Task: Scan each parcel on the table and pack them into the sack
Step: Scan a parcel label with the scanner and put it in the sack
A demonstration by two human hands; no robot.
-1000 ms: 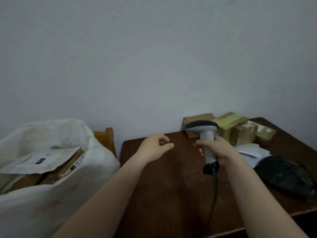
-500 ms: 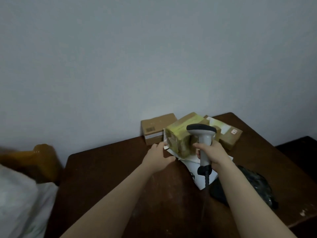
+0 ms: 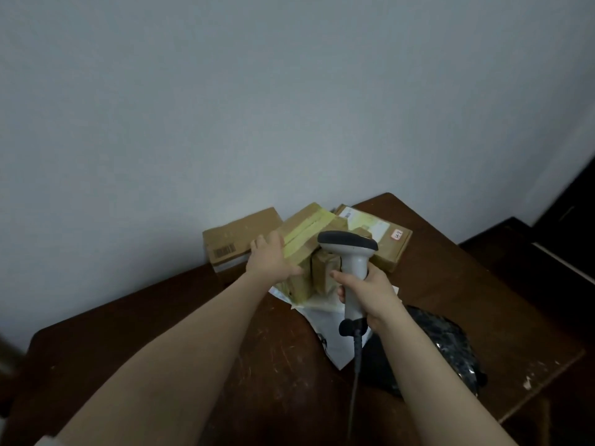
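Several parcels crowd the far side of the brown table (image 3: 167, 342) against the wall. My left hand (image 3: 270, 262) grips the left end of a cardboard box with yellow tape (image 3: 309, 233), fingers over its top and thumb on its front. My right hand (image 3: 373, 294) holds the handle of a grey barcode scanner (image 3: 347, 245), head up, just right of that box. A small brown box (image 3: 325, 268) stands between my hands. A brown box with a barcode (image 3: 238, 239) sits to the left, and a flat labelled box (image 3: 383, 243) lies behind the scanner. The sack is out of view.
A white mailer (image 3: 328, 333) lies under the boxes, and a black plastic parcel (image 3: 450, 346) lies at the right under my right forearm. The scanner's cable (image 3: 354, 381) hangs toward me. Dark furniture (image 3: 531, 262) stands beyond the table's right edge.
The view swung right, away from the sack. My left hand reached forward from the bare table and took hold of the yellow-taped box. The scanner stays in my right hand.
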